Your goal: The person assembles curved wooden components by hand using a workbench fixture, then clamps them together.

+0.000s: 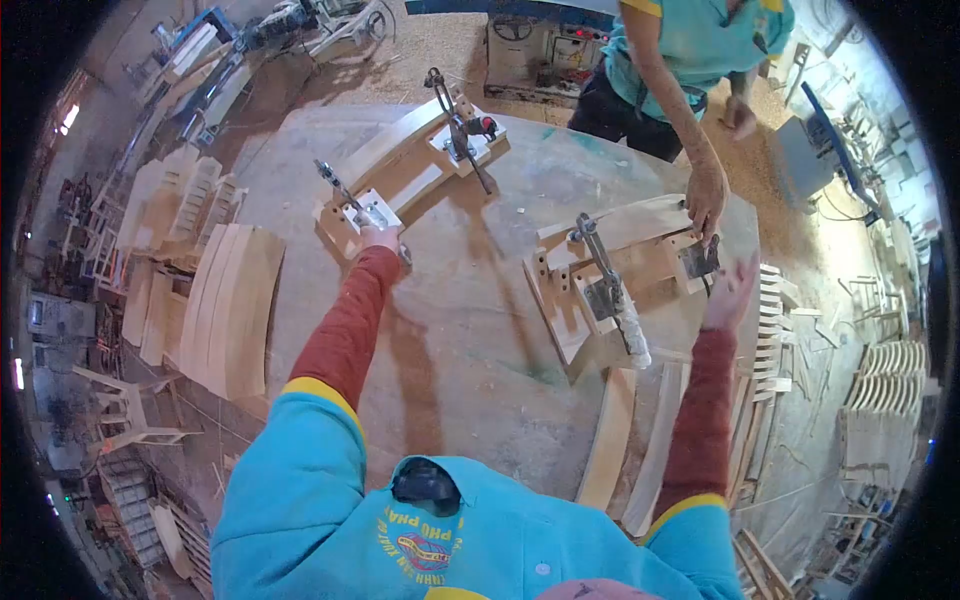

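Note:
My left hand [380, 241] is closed at the near end of the left wooden jig [408, 180], around the lower part of a metal toggle clamp [340, 186]. A second toggle clamp [455, 130] with a red tip stands at that jig's far end. A curved wooden piece [395, 138] lies along the jig's back side. My right hand [733, 290] is open, fingers stretched, just right of the right jig [556, 318]. Another curved piece [640, 222] lies in this jig. Its near toggle clamp [598, 262] has a white-wrapped handle.
A co-worker's hand [708, 195] reaches down to the right jig's far clamp [704, 258]. Curved wooden boards [235, 310] are stacked at the table's left edge. Long strips [608, 435] lie near my right arm, and slatted pieces [770, 330] stand beyond the right edge.

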`<state>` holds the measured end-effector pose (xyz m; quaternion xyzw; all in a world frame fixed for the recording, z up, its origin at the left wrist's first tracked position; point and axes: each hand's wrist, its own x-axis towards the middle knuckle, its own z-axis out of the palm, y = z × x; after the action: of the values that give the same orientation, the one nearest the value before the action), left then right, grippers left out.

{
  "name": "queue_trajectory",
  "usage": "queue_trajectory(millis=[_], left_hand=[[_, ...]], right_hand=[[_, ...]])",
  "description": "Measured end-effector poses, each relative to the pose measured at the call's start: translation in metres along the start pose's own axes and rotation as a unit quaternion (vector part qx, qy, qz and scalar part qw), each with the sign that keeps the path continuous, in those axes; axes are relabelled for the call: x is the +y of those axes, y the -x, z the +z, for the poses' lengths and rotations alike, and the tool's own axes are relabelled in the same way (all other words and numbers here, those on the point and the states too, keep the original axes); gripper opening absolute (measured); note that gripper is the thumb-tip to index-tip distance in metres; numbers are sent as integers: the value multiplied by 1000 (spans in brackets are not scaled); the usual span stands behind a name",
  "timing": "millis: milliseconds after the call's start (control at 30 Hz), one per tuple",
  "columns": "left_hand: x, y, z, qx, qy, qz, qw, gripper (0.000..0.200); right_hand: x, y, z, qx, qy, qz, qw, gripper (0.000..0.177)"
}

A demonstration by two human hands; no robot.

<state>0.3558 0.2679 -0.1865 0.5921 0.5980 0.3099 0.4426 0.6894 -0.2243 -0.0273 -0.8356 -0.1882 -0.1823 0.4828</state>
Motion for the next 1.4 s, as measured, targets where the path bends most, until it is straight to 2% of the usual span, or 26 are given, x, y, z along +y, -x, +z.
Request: queue_trajectory(millis=[67, 133, 233, 267, 300, 333, 367, 433, 500, 533, 600, 633, 700, 767, 833, 933, 967, 1033, 1067, 1133, 1167, 1233, 1267, 1300, 1367, 1400], left_hand=[[6, 23, -15, -23, 20, 23, 999, 25], [53, 100, -65, -75, 43, 58, 995, 29], [-16, 133, -113, -91, 2, -74, 993, 27], [-17, 162, -133, -103, 2, -67, 992, 28], [-2, 199, -153, -113, 2, -60, 992, 29], [-1, 229, -175, -121, 1, -59, 991, 31], [-26, 244, -196, -133, -41, -75, 987, 33], [-75, 273, -227, -163, -115, -106, 974, 38], [-91, 302, -252, -166, -22, -83, 982, 46], [-90, 316, -259, -170, 23, -68, 983, 50], [-74, 314, -259, -154, -25, -25, 987, 56], [-68, 309, -259, -147, -49, -2, 988, 59], [-96, 312, -269, -193, -145, 1, 970, 65], [-98, 320, -282, -240, -219, -20, 945, 71], [-68, 336, -283, -299, -267, -68, 913, 75], [-64, 354, -254, -363, -222, -8, 905, 79], [-55, 360, -249, -384, -217, 10, 897, 80], [-40, 359, -242, -429, -205, 41, 879, 79], [-38, 356, -235, -451, -197, 54, 869, 79], [-56, 322, -232, -492, -162, 20, 855, 72], [-64, 303, -227, -508, -147, 5, 849, 69], [-95, 286, -201, -258, -151, 136, 944, 60], [-108, 285, -192, -127, -148, 198, 961, 56], [-108, 283, -179, -90, -129, 188, 969, 54], [-96, 292, -143, -12, -85, 164, 983, 50], [-84, 297, -138, -13, -99, 136, 986, 52]], right_hand=[[-57, 50, -1, -91, -258, 54, 960, 62], [-84, 110, 15, -216, -292, 82, 928, 60], [-165, 183, 39, -333, -277, 83, 897, 63], [-176, 194, 51, -381, -267, 68, 882, 63], [-182, 200, 61, -411, -333, 212, 822, 63], [-187, 208, 70, -431, -383, 355, 736, 64], [-192, 218, 81, -438, -418, 490, 627, 66], [-211, 224, 82, -541, -347, 526, 557, 68], [-230, 241, 75, -632, -319, 475, 523, 55], [-230, 249, 71, -629, -301, 485, 528, 49], [-225, 258, 70, -618, -266, 504, 542, 38], [-225, 259, 67, -603, -278, 526, 531, 33], [-228, 276, 42, -574, -311, 554, 516, 23], [-225, 300, 5, -554, -292, 566, 537, 22], [-214, 311, -32, -528, -270, 590, 548, 21], [-196, 298, -69, -460, -287, 643, 540, 29], [-184, 294, -80, -428, -295, 662, 540, 41], [-173, 289, -99, -327, -354, 715, 506, 54], [-178, 290, -115, -352, -303, 670, 579, 56], [-221, 282, -142, -398, -187, 562, 700, 61], [-240, 279, -154, -438, -97, 467, 762, 63], [-276, 281, -171, -494, 86, 252, 827, 68], [-289, 288, -162, -440, -64, 269, 855, 68], [-286, 303, -146, -446, -156, 263, 841, 68], [-261, 356, -98, -445, -114, 229, 858, 70], [-257, 376, -70, -505, -106, 254, 818, 68]])
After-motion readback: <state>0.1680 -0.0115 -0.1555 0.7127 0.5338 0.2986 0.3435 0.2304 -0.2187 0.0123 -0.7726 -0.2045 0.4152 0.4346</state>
